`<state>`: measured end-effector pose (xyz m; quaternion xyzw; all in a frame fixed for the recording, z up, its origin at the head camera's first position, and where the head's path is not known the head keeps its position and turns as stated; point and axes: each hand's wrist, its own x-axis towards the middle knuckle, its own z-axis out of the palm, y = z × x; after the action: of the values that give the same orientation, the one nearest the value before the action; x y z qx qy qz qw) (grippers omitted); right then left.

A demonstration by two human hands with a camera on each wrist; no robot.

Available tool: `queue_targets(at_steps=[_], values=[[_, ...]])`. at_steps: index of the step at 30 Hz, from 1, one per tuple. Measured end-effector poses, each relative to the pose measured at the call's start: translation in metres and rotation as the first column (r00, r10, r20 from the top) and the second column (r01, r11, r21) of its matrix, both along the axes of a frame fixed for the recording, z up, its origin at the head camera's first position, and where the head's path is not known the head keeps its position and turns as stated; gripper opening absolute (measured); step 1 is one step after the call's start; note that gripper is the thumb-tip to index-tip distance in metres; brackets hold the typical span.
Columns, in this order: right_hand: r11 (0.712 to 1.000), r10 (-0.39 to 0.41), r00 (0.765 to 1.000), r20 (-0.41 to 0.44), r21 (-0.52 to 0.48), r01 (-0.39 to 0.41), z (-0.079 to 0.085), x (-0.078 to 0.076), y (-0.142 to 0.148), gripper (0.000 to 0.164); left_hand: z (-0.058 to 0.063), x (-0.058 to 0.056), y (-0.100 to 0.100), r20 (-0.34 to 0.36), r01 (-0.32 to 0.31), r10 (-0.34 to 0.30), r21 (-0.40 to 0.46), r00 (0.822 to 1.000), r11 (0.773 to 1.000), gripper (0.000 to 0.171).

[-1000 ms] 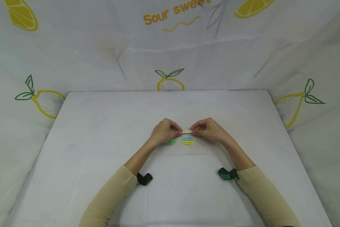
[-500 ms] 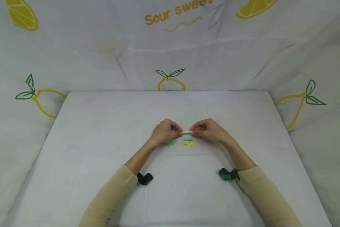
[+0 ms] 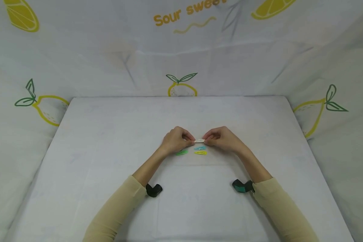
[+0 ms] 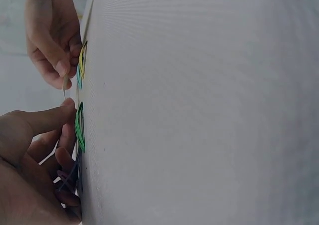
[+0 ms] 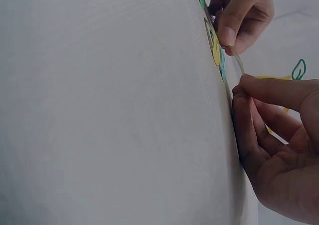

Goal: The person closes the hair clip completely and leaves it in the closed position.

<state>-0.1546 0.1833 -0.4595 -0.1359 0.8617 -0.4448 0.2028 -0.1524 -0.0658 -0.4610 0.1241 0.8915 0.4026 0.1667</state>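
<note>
A white snap hair clip [image 3: 199,140] is stretched between both hands over the middle of the table. My left hand [image 3: 174,139] pinches its left end between thumb and fingertips. The other end is pinched by my right hand [image 3: 223,138]. In the right wrist view the white clip [image 5: 239,60] looks slightly bowed. Just nearer to me lie a blue hair clip [image 3: 200,148] and a yellow hair clip [image 3: 201,153]. Beside my left wrist is a green hair clip [image 3: 182,152]. A dark clip [image 4: 71,177] shows under the left fingers in the left wrist view, partly hidden.
A white cloth covers the table [image 3: 96,134]. Lemon-printed white sheets [image 3: 93,60] rise behind it and at both sides. Black camera mounts [image 3: 154,190] sit at the sleeve cuffs, close over the tabletop.
</note>
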Motion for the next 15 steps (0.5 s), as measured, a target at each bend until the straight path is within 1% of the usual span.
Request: queue_targets(at_steps=[5,10,15], values=[[1.0,0.003,1.0,-0.002,0.005,-0.003,0.0006,-0.0001,0.0001,0.018,-0.0011,-0.0004,0.0001,0.005,0.003,-0.003,0.001,1.0,1.0,0.009],[1.0,0.002,1.0,-0.005,0.016,-0.002,0.0019,0.0009,-0.001,0.017,-0.003,-0.0012,-0.0003,-0.011,0.016,-0.016,0.002,1.0,1.0,0.01],[1.0,-0.004,1.0,-0.003,0.017,0.004,0.0044,0.0021,-0.003,0.017,-0.0021,-0.0014,-0.0016,-0.018,0.021,-0.021,0.012,1.0,1.0,0.011]])
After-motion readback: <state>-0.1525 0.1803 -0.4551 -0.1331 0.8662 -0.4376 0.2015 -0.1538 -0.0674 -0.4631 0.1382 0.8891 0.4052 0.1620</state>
